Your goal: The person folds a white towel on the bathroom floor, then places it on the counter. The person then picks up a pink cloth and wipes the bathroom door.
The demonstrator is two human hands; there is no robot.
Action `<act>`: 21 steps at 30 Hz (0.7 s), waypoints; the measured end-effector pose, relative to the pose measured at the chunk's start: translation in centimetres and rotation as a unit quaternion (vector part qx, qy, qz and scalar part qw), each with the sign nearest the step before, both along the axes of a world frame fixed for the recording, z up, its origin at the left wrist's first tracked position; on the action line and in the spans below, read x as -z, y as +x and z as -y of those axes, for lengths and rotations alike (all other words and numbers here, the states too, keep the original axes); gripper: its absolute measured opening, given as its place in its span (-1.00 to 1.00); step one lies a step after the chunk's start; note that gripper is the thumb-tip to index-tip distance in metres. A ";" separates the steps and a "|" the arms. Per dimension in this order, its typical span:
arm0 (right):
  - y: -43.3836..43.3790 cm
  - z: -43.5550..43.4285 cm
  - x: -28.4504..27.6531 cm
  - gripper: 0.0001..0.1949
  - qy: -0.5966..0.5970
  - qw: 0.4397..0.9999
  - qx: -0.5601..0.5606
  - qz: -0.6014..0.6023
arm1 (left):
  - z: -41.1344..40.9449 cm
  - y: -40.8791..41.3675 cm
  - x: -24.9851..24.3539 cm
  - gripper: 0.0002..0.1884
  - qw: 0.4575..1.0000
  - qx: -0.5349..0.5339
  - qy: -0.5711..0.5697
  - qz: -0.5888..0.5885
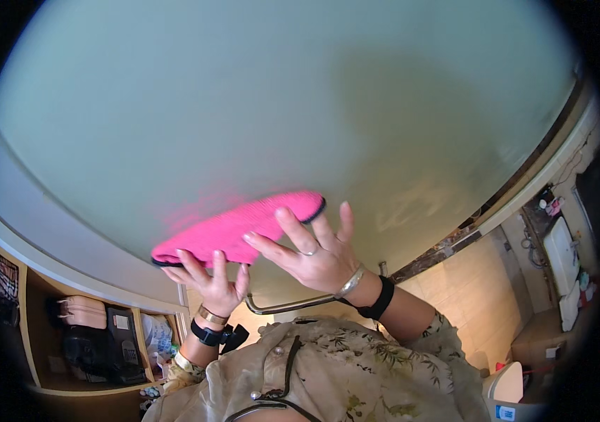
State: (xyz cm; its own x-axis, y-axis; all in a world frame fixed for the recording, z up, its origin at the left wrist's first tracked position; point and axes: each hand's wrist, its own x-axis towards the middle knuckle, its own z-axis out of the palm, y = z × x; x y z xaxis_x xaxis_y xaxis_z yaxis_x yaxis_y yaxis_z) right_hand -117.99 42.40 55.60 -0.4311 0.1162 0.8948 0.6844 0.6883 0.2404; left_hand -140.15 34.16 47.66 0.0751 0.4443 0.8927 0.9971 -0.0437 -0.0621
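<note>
A folded bright pink cloth (236, 227) with dark edging lies slanted in front of a frosted glass panel (189, 105). Its lower left end is held by my left hand (212, 287), whose fingertips overlap the cloth. Fingers of my right hand (323, 261) are spread across the cloth's right part, some of them by the dark edge at its upper right end. A pink reflection shows in the glass just above the cloth. Bands circle both wrists, and a ring is on the right hand.
Below my hands a bent metal bar handle (300, 307) runs along the glass. Wooden shelves (30, 337) at lower left hold a pink case (83, 310), a black safe (125, 337) and a plastic bag (157, 335). To the right are a white sink (562, 256) and tiled floor (447, 300).
</note>
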 end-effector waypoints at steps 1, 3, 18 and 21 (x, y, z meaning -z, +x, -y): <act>1.3 -0.2 1.3 -0.49 -0.007 1.000 0.002 0.009 | 0.2 0.6 1.4 -0.25 1.000 0.003 -0.023 -0.019; 4.2 -0.5 4.0 -0.48 -0.022 0.999 0.010 0.027 | 0.3 1.5 4.5 -0.44 0.996 0.016 -0.068 -0.049; 19.2 -2.1 15.5 -0.41 -0.149 0.985 0.084 0.032 | -3.1 11.0 6.6 -0.42 0.967 0.072 -0.109 -0.219; 19.9 -4.2 10.1 -0.42 -0.088 0.989 0.107 -0.052 | -5.4 14.1 0.0 -0.46 0.974 0.083 -0.055 -0.203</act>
